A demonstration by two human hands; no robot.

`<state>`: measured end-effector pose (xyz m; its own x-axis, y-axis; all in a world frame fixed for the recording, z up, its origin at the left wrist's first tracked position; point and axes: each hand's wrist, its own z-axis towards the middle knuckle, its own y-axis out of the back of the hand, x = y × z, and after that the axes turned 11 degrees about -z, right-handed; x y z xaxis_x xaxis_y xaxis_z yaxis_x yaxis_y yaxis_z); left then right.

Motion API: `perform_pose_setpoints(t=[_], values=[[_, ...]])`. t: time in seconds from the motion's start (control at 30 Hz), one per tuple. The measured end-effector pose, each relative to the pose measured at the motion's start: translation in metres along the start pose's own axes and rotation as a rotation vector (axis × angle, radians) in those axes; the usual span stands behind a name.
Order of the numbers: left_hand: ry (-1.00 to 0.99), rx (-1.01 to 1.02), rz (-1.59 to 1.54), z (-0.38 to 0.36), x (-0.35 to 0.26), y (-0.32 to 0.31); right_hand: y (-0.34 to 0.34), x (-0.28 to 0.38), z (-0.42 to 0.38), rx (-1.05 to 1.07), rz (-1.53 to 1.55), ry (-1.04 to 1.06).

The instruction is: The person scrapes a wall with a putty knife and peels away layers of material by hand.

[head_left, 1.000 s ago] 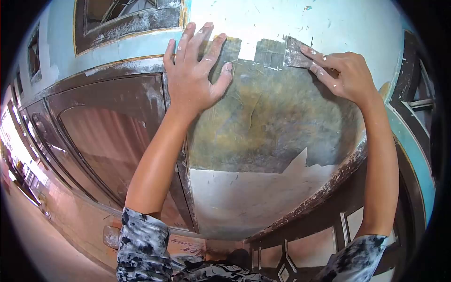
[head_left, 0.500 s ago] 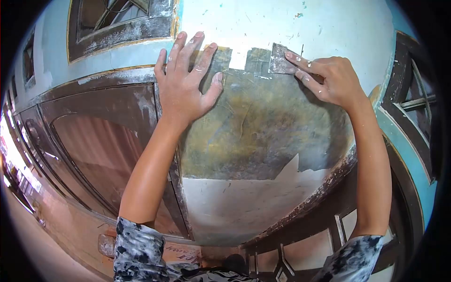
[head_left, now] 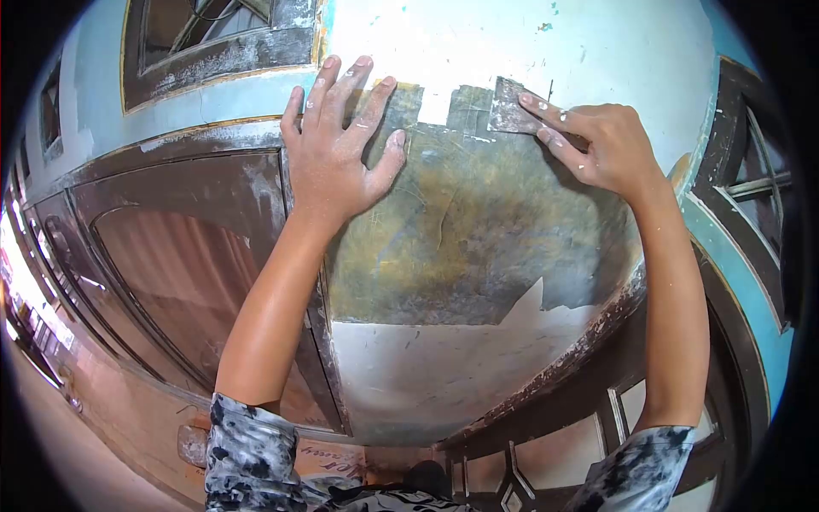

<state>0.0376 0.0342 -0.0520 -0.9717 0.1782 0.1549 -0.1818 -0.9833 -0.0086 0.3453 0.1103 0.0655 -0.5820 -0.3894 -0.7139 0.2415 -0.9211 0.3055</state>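
Observation:
Fingers spread, my left hand [head_left: 334, 158] lies against the wall beside the corner of a dark door frame, with nothing in it. My right hand [head_left: 601, 145] grips a flat, squarish scraper [head_left: 511, 109], its grey metal smeared with white. The scraper lies against the wall where white paint [head_left: 478, 47] meets a bare grey-green patch [head_left: 461, 222]. My fingers hide its right edge. White specks dot the fingers of both hands. Between the hands, a narrow white strip of paint [head_left: 434, 107] runs down into the bare patch.
A brown door with a curtained pane [head_left: 183, 264] stands at left, under a dark window frame [head_left: 230, 55]. Another window frame [head_left: 751, 179] is at right. Below the patch the wall is pale [head_left: 426, 367]. Lettered cardboard [head_left: 333, 461] lies on the floor.

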Motion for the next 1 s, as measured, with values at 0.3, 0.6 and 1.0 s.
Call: perform_pose_setpoints(t=[0.3,0.6,1.0], values=[[-0.008,-0.012,0.003,-0.001,0.002,-0.002,-0.002,0.000,0.001,-0.041,-0.011,0.048],[-0.017,-0.045,0.004,0.000,0.004,-0.005,-0.006,-0.001,0.002,-0.058,0.015,0.038],[-0.005,-0.010,0.018,-0.001,0.002,-0.002,-0.007,0.000,0.003,-0.025,0.028,0.005]])
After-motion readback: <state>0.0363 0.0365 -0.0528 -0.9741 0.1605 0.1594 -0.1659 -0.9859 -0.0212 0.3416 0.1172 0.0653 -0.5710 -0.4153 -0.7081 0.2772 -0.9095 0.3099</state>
